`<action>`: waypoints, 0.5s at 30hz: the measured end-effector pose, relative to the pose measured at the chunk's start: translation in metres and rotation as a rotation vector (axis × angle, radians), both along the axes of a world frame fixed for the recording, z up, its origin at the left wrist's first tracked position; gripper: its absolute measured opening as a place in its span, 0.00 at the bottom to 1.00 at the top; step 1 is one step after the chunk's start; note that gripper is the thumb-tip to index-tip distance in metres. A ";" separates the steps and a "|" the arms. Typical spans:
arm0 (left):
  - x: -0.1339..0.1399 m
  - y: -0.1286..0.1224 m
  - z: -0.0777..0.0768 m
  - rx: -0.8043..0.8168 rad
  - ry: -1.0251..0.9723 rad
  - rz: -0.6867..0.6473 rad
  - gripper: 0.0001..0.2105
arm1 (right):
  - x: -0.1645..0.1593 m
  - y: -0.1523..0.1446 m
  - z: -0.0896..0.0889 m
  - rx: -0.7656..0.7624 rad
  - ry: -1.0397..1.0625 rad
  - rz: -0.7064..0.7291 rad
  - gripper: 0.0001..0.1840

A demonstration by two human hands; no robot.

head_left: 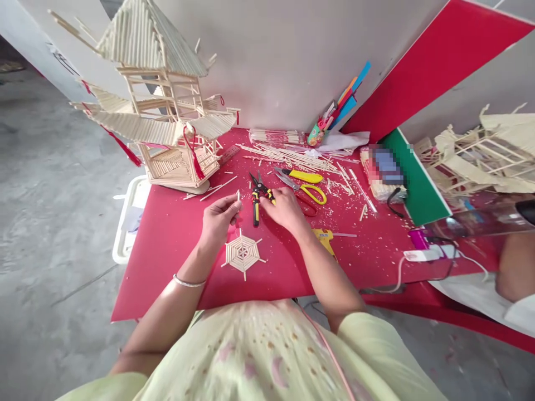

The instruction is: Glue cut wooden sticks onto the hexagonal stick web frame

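My left hand [221, 216] pinches a short wooden stick [238, 195] between thumb and fingers, its tip pointing up. Beside it, my right hand [285, 209] has its fingers closed on one yellow-and-black handle of a pair of cutting pliers [256, 203]; the handles are spread and the dark jaws point away from me. Just below my left hand lies a flat hexagonal web of sticks [243, 253], with thin spokes sticking out past its edge. Scissors with yellow handles [314, 193] and a yellow utility knife [306, 176] lie beyond my right hand.
On the red table [175, 267], a stick-built pagoda [175, 128] stands at back left. Loose sticks [292, 157] and shavings lie behind the tools. A yellow glue gun [325, 240] sits by my right forearm. At right are a power strip [426, 254] and another person's arm [516, 264].
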State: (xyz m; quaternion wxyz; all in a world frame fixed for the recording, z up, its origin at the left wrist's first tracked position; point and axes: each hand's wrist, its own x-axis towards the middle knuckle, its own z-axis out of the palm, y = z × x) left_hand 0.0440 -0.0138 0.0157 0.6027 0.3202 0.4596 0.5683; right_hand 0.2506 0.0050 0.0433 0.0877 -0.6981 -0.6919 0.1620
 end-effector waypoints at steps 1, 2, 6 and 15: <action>0.000 0.000 0.001 -0.001 -0.010 -0.002 0.20 | 0.012 0.004 0.003 0.007 -0.029 0.006 0.34; 0.000 -0.001 0.001 0.000 -0.021 -0.003 0.20 | 0.025 0.008 0.005 0.026 -0.096 -0.030 0.32; 0.000 -0.002 0.004 0.013 -0.059 -0.003 0.19 | 0.071 0.024 0.004 -0.089 -0.370 -0.120 0.35; -0.002 -0.004 0.008 0.020 -0.058 0.023 0.19 | 0.088 0.017 0.009 0.009 -0.273 -0.150 0.43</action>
